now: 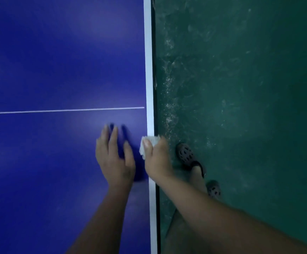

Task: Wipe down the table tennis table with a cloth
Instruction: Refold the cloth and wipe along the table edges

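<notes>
Filling the left half: blue worktop (57, 52), glossy, crossed left to right by a thin white line (57, 110) and bordered on the right by a white edge band (148, 70). To the right and lower down: scuffed green floor (249, 88), dusted pale just beside the worktop.

Reaching in from the near side: two bare forearms. Left hand (114, 162) spread over the blue just left of the band, fingers (113, 138) straight and apart, gripping nothing. Blurred, with a dark shadow beneath, so impossible to tell whether touching or hovering. Probably placed there to brace the lean.

Right hand (157, 161) over the edge band, nearer than the line, curled tight round a bunched white cloth (151, 140), thumb on top. Cloth poking out at the far side, on or against the band. Wadded like that, likely for firm pressure along the edge. Judged as mid-wipe on the right border.

Smallest: two dark perforated shoes (186, 154) on the floor, just right of the worktop.
</notes>
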`<action>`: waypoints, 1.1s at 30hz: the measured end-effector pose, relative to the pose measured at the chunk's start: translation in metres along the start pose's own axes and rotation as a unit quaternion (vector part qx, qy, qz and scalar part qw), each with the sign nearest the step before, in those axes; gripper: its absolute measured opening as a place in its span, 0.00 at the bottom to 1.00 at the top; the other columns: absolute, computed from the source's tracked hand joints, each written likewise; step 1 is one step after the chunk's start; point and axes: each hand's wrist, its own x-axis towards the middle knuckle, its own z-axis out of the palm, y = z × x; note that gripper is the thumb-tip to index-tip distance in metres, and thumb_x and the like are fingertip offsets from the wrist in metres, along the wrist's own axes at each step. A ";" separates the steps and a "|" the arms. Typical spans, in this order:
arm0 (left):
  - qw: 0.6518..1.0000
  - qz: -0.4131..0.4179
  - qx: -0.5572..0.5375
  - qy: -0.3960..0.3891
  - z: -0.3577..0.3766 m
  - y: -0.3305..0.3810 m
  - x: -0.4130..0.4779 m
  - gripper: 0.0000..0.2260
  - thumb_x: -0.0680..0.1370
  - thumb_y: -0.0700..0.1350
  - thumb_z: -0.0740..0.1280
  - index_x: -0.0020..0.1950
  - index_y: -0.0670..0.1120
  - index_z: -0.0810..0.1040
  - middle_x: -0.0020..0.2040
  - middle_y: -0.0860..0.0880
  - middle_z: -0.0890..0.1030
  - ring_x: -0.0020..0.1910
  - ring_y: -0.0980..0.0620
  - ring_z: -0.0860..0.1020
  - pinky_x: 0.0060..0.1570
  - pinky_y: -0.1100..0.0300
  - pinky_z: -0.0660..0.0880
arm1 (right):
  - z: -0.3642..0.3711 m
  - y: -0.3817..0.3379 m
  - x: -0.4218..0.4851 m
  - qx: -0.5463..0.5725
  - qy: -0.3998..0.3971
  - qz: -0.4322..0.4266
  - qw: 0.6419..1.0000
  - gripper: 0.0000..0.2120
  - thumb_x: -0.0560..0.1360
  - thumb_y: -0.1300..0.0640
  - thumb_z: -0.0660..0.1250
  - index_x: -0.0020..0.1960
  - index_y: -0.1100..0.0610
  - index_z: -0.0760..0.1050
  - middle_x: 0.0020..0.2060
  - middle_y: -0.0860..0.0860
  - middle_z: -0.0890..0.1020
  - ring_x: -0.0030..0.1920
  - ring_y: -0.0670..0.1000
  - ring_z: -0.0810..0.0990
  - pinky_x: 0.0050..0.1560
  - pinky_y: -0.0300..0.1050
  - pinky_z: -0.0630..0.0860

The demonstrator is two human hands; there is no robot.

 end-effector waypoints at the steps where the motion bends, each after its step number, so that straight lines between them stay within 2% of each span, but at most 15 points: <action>1: 1.000 0.015 -0.014 0.014 0.011 0.011 0.045 0.22 0.86 0.43 0.66 0.80 0.43 0.74 0.82 0.41 0.71 0.81 0.39 0.70 0.78 0.36 0.67 | 0.001 -0.002 0.002 0.010 0.007 0.013 1.000 0.27 0.87 0.44 0.59 0.76 0.63 0.65 0.72 0.60 0.72 0.68 0.58 0.75 0.64 0.46 0.70; 3: 0.999 0.019 -0.018 0.032 0.034 0.031 0.137 0.23 0.87 0.45 0.64 0.82 0.44 0.72 0.84 0.41 0.67 0.84 0.39 0.65 0.81 0.38 0.63 | 0.001 -0.020 0.023 0.013 0.010 0.019 1.000 0.28 0.87 0.42 0.57 0.73 0.66 0.67 0.69 0.62 0.75 0.65 0.60 0.77 0.62 0.51 0.75; 5: 0.999 -0.018 0.030 -0.001 0.055 0.049 0.209 0.27 0.87 0.53 0.59 0.86 0.48 0.65 0.87 0.43 0.60 0.87 0.40 0.57 0.85 0.40 0.54 | -0.005 -0.047 0.059 0.016 0.006 -0.001 1.000 0.29 0.87 0.41 0.56 0.71 0.67 0.69 0.67 0.64 0.77 0.64 0.63 0.79 0.64 0.57 0.77; 8: 0.989 -0.065 0.123 -0.047 0.076 0.058 0.257 0.30 0.86 0.61 0.49 0.89 0.56 0.54 0.90 0.47 0.50 0.89 0.43 0.47 0.86 0.41 0.44 | -0.018 -0.092 0.110 0.049 0.026 -0.035 0.998 0.29 0.87 0.41 0.59 0.70 0.67 0.70 0.66 0.63 0.78 0.63 0.63 0.79 0.63 0.57 0.78; 10: 0.986 -0.071 0.138 -0.056 0.077 0.060 0.261 0.30 0.86 0.62 0.47 0.89 0.58 0.53 0.90 0.48 0.49 0.89 0.44 0.46 0.86 0.42 0.43 | -0.019 -0.103 0.121 0.071 0.051 -0.040 0.995 0.27 0.86 0.40 0.61 0.71 0.62 0.68 0.66 0.59 0.77 0.62 0.58 0.79 0.60 0.50 0.77; 13: 0.985 -0.075 0.145 -0.055 0.075 0.061 0.259 0.30 0.87 0.62 0.48 0.89 0.58 0.54 0.90 0.49 0.50 0.89 0.44 0.46 0.86 0.42 0.44 | -0.014 -0.088 0.095 0.068 0.053 -0.055 0.995 0.25 0.87 0.43 0.61 0.72 0.62 0.68 0.65 0.58 0.76 0.62 0.56 0.78 0.57 0.41 0.71; 17: 0.983 -0.080 0.157 -0.049 0.078 0.061 0.260 0.30 0.86 0.62 0.48 0.89 0.58 0.55 0.90 0.49 0.51 0.89 0.45 0.47 0.86 0.42 0.45 | -0.007 -0.072 0.082 0.076 0.038 -0.028 0.996 0.23 0.87 0.45 0.61 0.70 0.62 0.68 0.65 0.60 0.76 0.61 0.57 0.79 0.61 0.48 0.75; 19: 0.983 -0.077 0.160 -0.046 0.079 0.061 0.260 0.30 0.87 0.63 0.48 0.89 0.58 0.55 0.90 0.49 0.51 0.89 0.45 0.48 0.86 0.42 0.45 | -0.009 -0.090 0.102 0.063 0.062 -0.036 0.995 0.21 0.87 0.44 0.61 0.67 0.62 0.69 0.62 0.58 0.77 0.60 0.56 0.79 0.55 0.44 0.72; 21: 0.983 -0.075 0.159 -0.045 0.079 0.060 0.262 0.30 0.86 0.63 0.48 0.89 0.58 0.55 0.90 0.49 0.51 0.89 0.45 0.48 0.86 0.42 0.45 | -0.017 -0.122 0.135 0.053 0.066 -0.048 0.995 0.22 0.87 0.44 0.61 0.68 0.62 0.69 0.62 0.57 0.77 0.60 0.55 0.78 0.51 0.40 0.67; 23: 0.984 -0.078 0.156 -0.043 0.080 0.058 0.262 0.30 0.86 0.63 0.48 0.89 0.58 0.55 0.90 0.49 0.51 0.89 0.45 0.48 0.86 0.42 0.45 | -0.027 -0.150 0.167 0.051 0.062 -0.044 0.996 0.25 0.87 0.43 0.61 0.69 0.64 0.69 0.65 0.59 0.78 0.60 0.56 0.78 0.50 0.40 0.67; 27: 0.984 -0.079 0.150 -0.049 0.080 0.059 0.262 0.30 0.86 0.63 0.48 0.89 0.58 0.55 0.90 0.49 0.51 0.89 0.45 0.47 0.86 0.42 0.45 | -0.030 -0.137 0.149 0.027 0.038 -0.063 0.997 0.27 0.87 0.41 0.60 0.71 0.65 0.68 0.66 0.62 0.77 0.64 0.60 0.79 0.59 0.48 0.74; 30: 0.985 -0.079 0.146 -0.051 0.079 0.058 0.262 0.30 0.87 0.63 0.49 0.89 0.58 0.55 0.90 0.49 0.50 0.89 0.45 0.47 0.86 0.42 0.44 | -0.025 -0.098 0.104 0.001 -0.004 -0.046 0.999 0.31 0.87 0.41 0.58 0.76 0.68 0.65 0.70 0.64 0.75 0.69 0.61 0.76 0.71 0.56 0.72; 32: 0.985 -0.079 0.146 -0.050 0.078 0.058 0.262 0.29 0.87 0.63 0.49 0.89 0.58 0.55 0.90 0.49 0.50 0.89 0.45 0.47 0.86 0.42 0.44 | -0.022 -0.091 0.094 0.007 0.002 -0.025 1.000 0.32 0.87 0.41 0.57 0.78 0.66 0.63 0.71 0.62 0.73 0.70 0.60 0.75 0.72 0.55 0.72; 33: 0.985 -0.079 0.145 -0.051 0.078 0.059 0.262 0.29 0.87 0.62 0.49 0.89 0.58 0.55 0.90 0.49 0.50 0.89 0.45 0.47 0.86 0.42 0.44 | -0.022 -0.097 0.097 0.002 0.006 -0.027 1.000 0.32 0.87 0.40 0.56 0.76 0.67 0.65 0.70 0.62 0.75 0.67 0.60 0.76 0.69 0.53 0.73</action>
